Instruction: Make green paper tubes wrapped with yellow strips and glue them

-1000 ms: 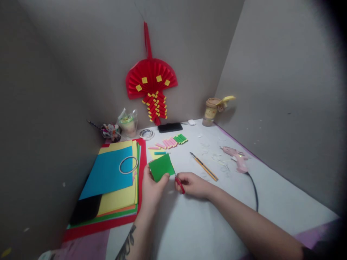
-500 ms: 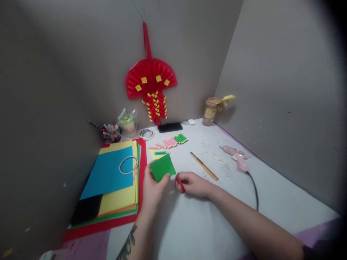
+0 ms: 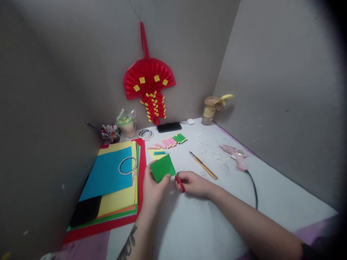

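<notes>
Green paper (image 3: 163, 168): held above the tabletop (image 3: 187, 224), pinched at its near edge between thumb and fingers of the left hand (image 3: 154, 186). Right hand (image 3: 193, 184): closed around the red handles of the scissors (image 3: 180, 183), which sit at the paper's near right corner — whether the blades bite cannot be determined. Just beyond the paper lies a teal roll (image 3: 160, 153); farther beyond, pink rolls (image 3: 169, 142) and green rolls (image 3: 179, 138). Right of the paper — a yellow craft knife (image 3: 204, 167), then a pink glue gun (image 3: 237, 158). Left of it: stacked coloured sheets (image 3: 105, 173).
</notes>
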`<action>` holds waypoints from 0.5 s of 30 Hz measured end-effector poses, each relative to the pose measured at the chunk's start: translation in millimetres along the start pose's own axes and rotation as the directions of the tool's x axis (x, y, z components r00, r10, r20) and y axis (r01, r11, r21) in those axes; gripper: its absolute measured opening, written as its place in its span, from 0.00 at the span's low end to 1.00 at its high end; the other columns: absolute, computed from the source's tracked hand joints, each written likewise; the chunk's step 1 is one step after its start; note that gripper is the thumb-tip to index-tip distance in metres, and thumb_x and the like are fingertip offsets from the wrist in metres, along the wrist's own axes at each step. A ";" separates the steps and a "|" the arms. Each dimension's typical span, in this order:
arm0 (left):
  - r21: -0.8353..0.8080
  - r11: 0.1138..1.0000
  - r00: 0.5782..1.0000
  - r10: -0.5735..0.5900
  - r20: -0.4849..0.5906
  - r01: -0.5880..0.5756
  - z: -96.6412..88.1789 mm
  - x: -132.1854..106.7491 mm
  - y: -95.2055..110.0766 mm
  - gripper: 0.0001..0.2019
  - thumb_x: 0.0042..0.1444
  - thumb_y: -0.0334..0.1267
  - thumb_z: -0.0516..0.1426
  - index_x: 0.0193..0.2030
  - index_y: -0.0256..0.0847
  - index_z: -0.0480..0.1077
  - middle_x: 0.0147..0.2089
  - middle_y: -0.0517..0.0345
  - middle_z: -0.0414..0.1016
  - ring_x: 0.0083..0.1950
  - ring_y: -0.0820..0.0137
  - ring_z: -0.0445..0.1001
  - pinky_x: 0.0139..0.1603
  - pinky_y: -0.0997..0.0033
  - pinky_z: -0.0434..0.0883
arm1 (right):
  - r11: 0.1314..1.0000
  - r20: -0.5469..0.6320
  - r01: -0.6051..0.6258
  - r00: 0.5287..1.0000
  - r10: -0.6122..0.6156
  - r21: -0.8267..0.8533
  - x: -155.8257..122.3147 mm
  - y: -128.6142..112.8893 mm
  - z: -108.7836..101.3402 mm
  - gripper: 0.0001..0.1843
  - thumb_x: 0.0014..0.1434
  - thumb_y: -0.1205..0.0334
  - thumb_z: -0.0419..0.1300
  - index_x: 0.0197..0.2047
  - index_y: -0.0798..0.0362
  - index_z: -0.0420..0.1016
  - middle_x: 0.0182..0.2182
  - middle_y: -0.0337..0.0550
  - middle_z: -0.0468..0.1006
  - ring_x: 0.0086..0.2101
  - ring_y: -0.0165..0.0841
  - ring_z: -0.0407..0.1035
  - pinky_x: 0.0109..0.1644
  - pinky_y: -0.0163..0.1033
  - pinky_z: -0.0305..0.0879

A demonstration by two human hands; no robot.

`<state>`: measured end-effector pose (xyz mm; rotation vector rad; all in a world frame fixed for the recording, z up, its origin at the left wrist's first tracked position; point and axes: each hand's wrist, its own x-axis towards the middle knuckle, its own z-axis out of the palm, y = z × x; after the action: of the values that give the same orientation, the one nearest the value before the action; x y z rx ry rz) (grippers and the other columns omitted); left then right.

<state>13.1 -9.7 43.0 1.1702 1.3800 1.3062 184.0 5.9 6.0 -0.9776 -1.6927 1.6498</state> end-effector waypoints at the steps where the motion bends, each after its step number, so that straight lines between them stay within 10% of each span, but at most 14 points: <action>1: -0.005 1.000 1.000 -0.003 0.003 0.003 0.3 -0.3 0.5 0.27 0.44 0.35 0.63 0.52 0.39 0.62 0.45 0.51 0.75 0.44 0.65 0.76 0.44 0.67 0.72 | 1.000 -0.004 -0.003 1.000 0.003 -0.001 -0.1 -0.7 -0.1 0.02 0.49 0.67 0.59 0.26 0.56 0.70 0.23 0.35 0.70 0.26 0.27 0.63 0.32 0.32 0.58; 15: 0.034 0.999 1.000 0.012 0.022 -0.013 0.8 1.1 -4.4 0.26 0.43 0.35 0.63 0.51 0.38 0.63 0.45 0.49 0.74 0.45 0.63 0.75 0.45 0.64 0.71 | 1.000 -0.022 -0.002 1.000 0.002 0.003 -0.3 -1.2 -1.2 0.02 0.48 0.68 0.58 0.25 0.55 0.71 0.22 0.34 0.70 0.25 0.26 0.62 0.31 0.32 0.58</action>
<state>13.4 -8.5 38.5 1.2146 1.3863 1.2791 185.0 6.4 7.3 -0.9926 -1.6757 1.6366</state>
